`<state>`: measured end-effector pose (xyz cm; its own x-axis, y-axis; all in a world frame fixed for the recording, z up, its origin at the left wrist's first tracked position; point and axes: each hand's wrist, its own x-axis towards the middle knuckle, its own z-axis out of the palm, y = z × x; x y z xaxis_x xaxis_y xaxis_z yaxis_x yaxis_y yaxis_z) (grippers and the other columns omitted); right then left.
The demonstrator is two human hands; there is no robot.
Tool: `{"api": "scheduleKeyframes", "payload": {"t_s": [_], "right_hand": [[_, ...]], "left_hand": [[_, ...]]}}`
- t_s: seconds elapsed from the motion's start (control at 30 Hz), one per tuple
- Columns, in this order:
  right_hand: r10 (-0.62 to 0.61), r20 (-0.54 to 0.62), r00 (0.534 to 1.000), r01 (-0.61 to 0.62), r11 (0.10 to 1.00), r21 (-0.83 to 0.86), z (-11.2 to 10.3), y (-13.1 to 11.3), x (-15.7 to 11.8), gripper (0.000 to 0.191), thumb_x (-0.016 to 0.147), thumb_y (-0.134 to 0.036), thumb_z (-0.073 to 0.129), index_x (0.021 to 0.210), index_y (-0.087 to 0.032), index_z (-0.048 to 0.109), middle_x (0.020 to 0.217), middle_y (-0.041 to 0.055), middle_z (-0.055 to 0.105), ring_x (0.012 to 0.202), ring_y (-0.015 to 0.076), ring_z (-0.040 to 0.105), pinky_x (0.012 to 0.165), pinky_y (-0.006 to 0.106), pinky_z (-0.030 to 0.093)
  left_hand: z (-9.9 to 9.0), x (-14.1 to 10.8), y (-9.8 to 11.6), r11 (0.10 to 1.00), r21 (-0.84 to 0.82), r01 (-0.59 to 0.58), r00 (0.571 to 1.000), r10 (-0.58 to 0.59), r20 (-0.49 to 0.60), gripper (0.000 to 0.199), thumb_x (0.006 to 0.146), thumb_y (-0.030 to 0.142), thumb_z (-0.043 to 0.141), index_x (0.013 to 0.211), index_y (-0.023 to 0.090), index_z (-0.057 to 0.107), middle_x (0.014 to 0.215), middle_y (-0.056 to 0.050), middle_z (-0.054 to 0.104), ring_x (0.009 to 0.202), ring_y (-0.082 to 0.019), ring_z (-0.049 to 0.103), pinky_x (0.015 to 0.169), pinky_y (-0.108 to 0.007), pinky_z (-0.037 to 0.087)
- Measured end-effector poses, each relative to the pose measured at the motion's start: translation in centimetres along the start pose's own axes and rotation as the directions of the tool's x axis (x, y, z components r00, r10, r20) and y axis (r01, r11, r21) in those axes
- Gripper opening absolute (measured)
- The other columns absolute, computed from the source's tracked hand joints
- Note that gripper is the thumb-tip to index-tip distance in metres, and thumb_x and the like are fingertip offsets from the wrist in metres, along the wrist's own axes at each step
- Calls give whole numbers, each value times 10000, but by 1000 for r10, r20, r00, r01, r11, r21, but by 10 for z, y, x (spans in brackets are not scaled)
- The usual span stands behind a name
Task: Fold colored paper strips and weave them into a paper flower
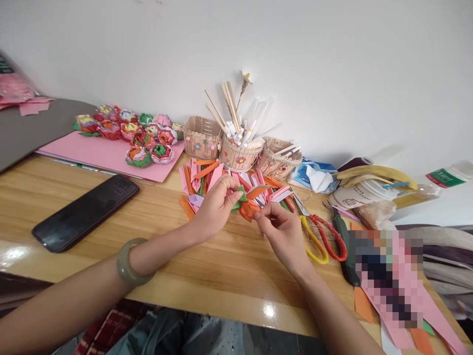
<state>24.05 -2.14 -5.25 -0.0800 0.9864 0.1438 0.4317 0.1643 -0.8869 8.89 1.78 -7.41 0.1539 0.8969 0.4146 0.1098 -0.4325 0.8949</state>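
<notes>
Between my two hands is an orange and green folded paper piece (249, 207). My left hand (218, 204), with a ring on one finger, pinches its green upper left part between thumb and fingers. The fingertips of my right hand (281, 229) close on its orange lower right edge. Just behind the hands lies a pile of folded paper strips (201, 172) in pink, orange, green and purple, partly hidden by the hands.
Finished paper flowers (131, 132) stand on pink sheets (84, 153) at the left, behind a black phone (85, 212). Decorated baskets (242, 155) hold sticks. Scissors (328, 236), a lidded cup (353, 192), a banana (377, 173) and paper sheets (428, 291) are at the right.
</notes>
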Motion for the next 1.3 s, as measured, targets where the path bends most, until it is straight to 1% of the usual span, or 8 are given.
{"api": "scheduleKeyframes", "payload": {"t_s": [0.17, 0.33, 0.43, 0.57, 0.73, 0.87, 1.07, 1.3], "right_hand": [[-214, -87, 973, 190, 956, -223, -7, -2, -2, 189, 715, -162, 521, 537, -172, 458, 500, -51, 414, 467, 73, 356, 452, 207, 278], [-175, -357, 918, 184, 983, -10, -19, -5, 1, 160, 800, -229, 497, 656, -182, 547, 586, -37, 481, 527, 89, 404, 492, 213, 311], [-78, -279, 957, 111, 989, 102, -20, -5, 5, 147, 822, -308, 507, 811, -202, 609, 718, -10, 549, 631, 114, 472, 565, 232, 359], [-119, -135, 984, 126, 991, 43, -19, -3, 8, 181, 801, -342, 549, 887, -228, 661, 800, 16, 547, 736, 147, 483, 639, 268, 378], [-147, -136, 980, 151, 988, 18, -20, -1, 7, 191, 769, -326, 603, 926, -237, 664, 813, 23, 516, 772, 159, 473, 661, 286, 395], [-203, -116, 972, 207, 978, 23, -18, -1, 6, 113, 771, -285, 612, 844, -215, 662, 817, 28, 576, 775, 160, 530, 680, 292, 436], [-491, -155, 857, 437, 853, -287, -12, 0, 2, 122, 774, -176, 610, 884, -205, 652, 841, 49, 635, 746, 151, 592, 663, 285, 485], [-724, -106, 682, 553, 604, -574, -9, 5, 1, 185, 743, -109, 627, 895, -215, 630, 847, 46, 686, 855, 190, 596, 765, 352, 499]], "left_hand": [[-5, 6, 2, 971, -195, 138, 989, -144, -19, 80, 830, 247, 450, 813, 172, 473, 823, -18, 526, 769, -136, 503, 717, -284, 410], [-5, 7, 6, 912, -376, 165, 985, -132, 113, 113, 818, 280, 497, 793, 170, 498, 876, -29, 595, 832, -137, 549, 783, -284, 423], [-3, 5, 5, 846, -464, 262, 963, -197, 184, 130, 811, 300, 521, 796, 171, 506, 914, -32, 608, 824, -133, 566, 747, -270, 442], [-2, 4, 5, 759, -517, 397, 912, -260, 318, 134, 794, 291, 557, 795, 161, 528, 893, -35, 613, 762, -113, 564, 645, -222, 449], [-3, 5, 5, 710, -571, 412, 904, -238, 356, 130, 766, 273, 596, 756, 158, 537, 824, -25, 605, 723, -101, 557, 614, -207, 444], [-4, 4, 7, 774, -514, 370, 909, -186, 374, 103, 771, 248, 586, 773, 153, 545, 804, -22, 589, 747, -100, 559, 674, -219, 452], [-2, 0, 17, 907, -323, 270, 948, -191, 255, 171, 685, 189, 650, 816, 160, 544, 839, -14, 580, 746, -112, 565, 678, -242, 473], [2, -6, 10, 993, -117, 29, 997, -20, 78, 112, 730, 222, 622, 828, 169, 612, 835, -34, 645, 823, -145, 596, 763, -268, 477]]}}
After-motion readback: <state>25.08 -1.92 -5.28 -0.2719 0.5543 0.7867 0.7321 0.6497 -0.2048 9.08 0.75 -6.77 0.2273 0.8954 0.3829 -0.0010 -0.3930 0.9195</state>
